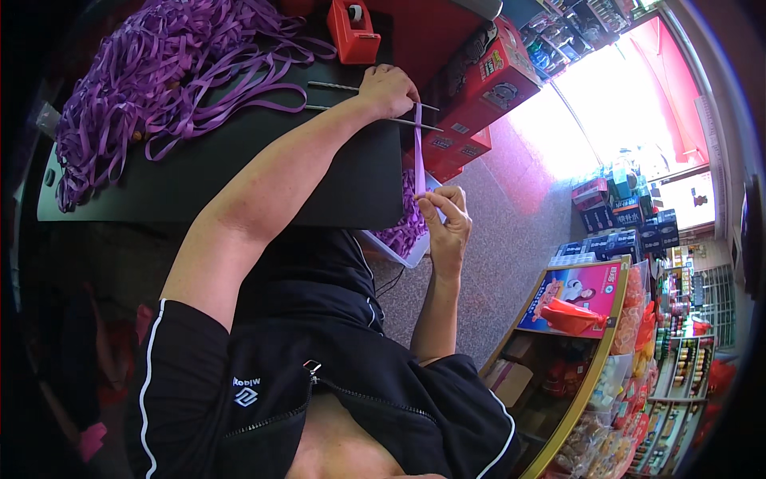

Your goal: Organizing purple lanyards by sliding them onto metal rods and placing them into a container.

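Note:
A strip of purple ribbon point(419, 156) is stretched between my two hands, beyond the right edge of the black tabletop point(343, 180). My left hand point(388, 92) lies over two thin metal rods point(427, 126) at that edge, its fingers curled at the ribbon's upper end; the fingertips are partly hidden. Lower and nearer to me, my right hand point(448, 227) pinches the ribbon between thumb and forefinger. A large tangled heap of purple ribbon point(136, 88) covers the far left of the table. Loose loops from it reach toward the rods.
A red tape dispenser point(353, 36) stands behind my left hand. Below the table edge, a pale bin point(416, 254) holds more purple ribbon. Red cartons point(487, 80) are stacked beyond the table. To the right stand a glass display case point(550, 359) and stocked shelves point(678, 383).

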Action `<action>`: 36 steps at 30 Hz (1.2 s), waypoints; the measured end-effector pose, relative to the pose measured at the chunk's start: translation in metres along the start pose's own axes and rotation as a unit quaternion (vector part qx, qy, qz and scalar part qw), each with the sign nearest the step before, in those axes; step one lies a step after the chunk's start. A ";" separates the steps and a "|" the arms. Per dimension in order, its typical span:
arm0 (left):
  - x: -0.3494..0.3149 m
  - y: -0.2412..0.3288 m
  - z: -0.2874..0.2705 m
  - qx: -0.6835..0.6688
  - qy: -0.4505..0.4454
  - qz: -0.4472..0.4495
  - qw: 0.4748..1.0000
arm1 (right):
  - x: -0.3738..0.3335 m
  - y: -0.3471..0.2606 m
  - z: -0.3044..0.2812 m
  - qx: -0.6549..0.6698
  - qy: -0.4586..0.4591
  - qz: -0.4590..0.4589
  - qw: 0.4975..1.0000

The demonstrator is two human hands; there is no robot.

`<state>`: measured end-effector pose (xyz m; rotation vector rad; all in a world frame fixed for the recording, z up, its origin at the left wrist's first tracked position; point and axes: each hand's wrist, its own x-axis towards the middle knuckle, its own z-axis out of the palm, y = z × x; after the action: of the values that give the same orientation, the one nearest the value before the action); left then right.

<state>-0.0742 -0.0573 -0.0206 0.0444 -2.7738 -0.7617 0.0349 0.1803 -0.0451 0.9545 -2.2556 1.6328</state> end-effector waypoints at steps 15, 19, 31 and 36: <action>0.000 0.000 0.003 0.014 0.033 0.007 0.999 | 0.218 0.042 0.023 0.309 -0.075 0.027 0.948; -0.001 0.002 0.001 0.005 0.028 0.011 1.000 | 0.240 0.094 0.035 0.300 -0.105 0.088 0.944; 0.003 -0.002 0.007 0.000 0.054 0.010 0.998 | 0.220 0.163 0.051 0.307 -0.135 0.169 0.927; 0.001 -0.006 0.012 -0.028 0.109 0.024 0.993 | 0.187 0.167 0.048 0.236 -0.173 0.158 0.943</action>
<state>-0.0783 -0.0563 -0.0332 0.0468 -2.5369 -0.7717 -0.1994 0.0956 -0.0980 1.0959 -2.3808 2.3920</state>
